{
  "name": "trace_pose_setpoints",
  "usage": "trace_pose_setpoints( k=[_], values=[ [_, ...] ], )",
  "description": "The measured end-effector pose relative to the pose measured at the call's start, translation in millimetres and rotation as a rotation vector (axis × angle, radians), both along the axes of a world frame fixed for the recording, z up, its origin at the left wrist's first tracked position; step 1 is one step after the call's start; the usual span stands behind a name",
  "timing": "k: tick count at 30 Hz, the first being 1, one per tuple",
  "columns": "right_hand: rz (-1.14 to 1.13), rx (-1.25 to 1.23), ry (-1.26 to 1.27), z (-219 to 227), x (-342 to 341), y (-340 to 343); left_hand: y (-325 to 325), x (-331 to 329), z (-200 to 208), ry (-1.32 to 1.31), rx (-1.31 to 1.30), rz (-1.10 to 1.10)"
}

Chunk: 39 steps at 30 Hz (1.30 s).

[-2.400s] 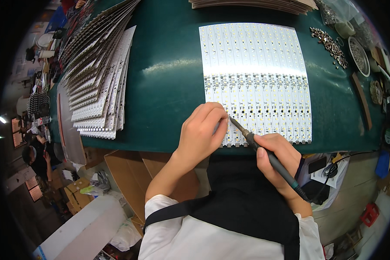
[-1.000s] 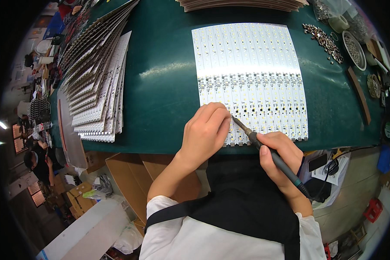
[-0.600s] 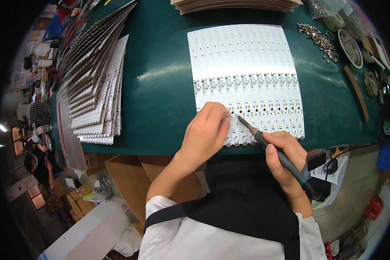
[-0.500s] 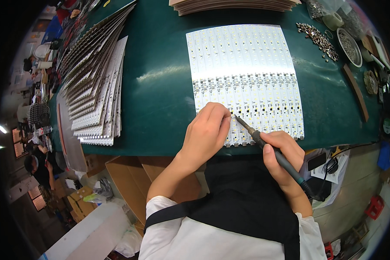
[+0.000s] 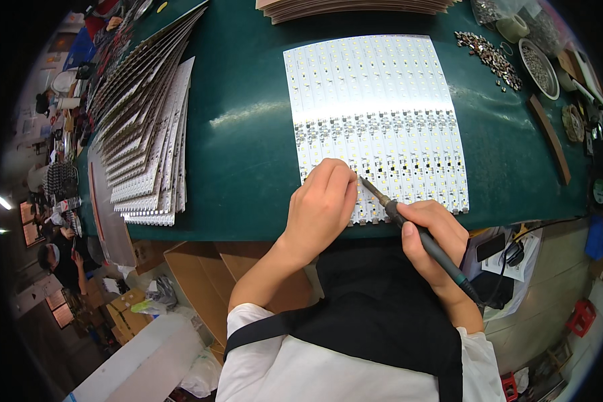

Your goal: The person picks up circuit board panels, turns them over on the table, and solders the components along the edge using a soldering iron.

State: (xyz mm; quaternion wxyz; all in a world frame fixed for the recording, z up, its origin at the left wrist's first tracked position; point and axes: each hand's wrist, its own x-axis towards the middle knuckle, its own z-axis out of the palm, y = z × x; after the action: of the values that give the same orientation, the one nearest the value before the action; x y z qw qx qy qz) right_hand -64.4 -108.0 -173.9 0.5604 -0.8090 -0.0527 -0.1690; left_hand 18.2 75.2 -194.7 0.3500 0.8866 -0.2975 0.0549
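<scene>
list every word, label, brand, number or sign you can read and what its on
None can be read.
White LED board: tiny dark marks, too small to read.
Round green label at far right: any lettering is too blurred to read.

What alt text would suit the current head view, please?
A person's right hand holds a soldering iron, its tip at a white circuit panel, close to the left hand; a fanned stack of panels lies at left on the green table.

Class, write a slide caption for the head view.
Right hand holds a soldering iron over a white circuit board, left hand close by.
</scene>
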Motion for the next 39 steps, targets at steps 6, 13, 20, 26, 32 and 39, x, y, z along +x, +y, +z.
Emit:
trace_pose_setpoints(
  k=[6, 13, 20, 26, 32, 39],
  values=[
    [-0.066, -0.008, -0.029, 3.0, -6.1, -13.4, 4.6, 1.8, 19.2, 0.221, 0.034, 0.077],
    [-0.061, -0.018, 0.001, 2.4, -5.8, -13.6, -6.7, 5.2, 2.9, 0.115, -0.077, -0.056],
    [-0.053, -0.007, -0.021, -0.4, -3.1, -10.7, -12.4, 3.5, 6.3, 0.062, 0.021, -0.041],
    [-0.053, -0.02, -0.023, 0.8, -5.3, -10.0, -14.3, 3.0, 7.4, -0.016, 0.035, -0.058],
    [-0.091, -0.031, -0.036, 1.4, -8.3, -18.4, -10.3, 6.0, 15.8, 0.098, 0.008, -0.081],
    [-0.104, -0.021, -0.025, 2.4, -9.7, -23.3, -21.2, 3.8, 10.0, 0.167, -0.017, -0.051]
  ],
)
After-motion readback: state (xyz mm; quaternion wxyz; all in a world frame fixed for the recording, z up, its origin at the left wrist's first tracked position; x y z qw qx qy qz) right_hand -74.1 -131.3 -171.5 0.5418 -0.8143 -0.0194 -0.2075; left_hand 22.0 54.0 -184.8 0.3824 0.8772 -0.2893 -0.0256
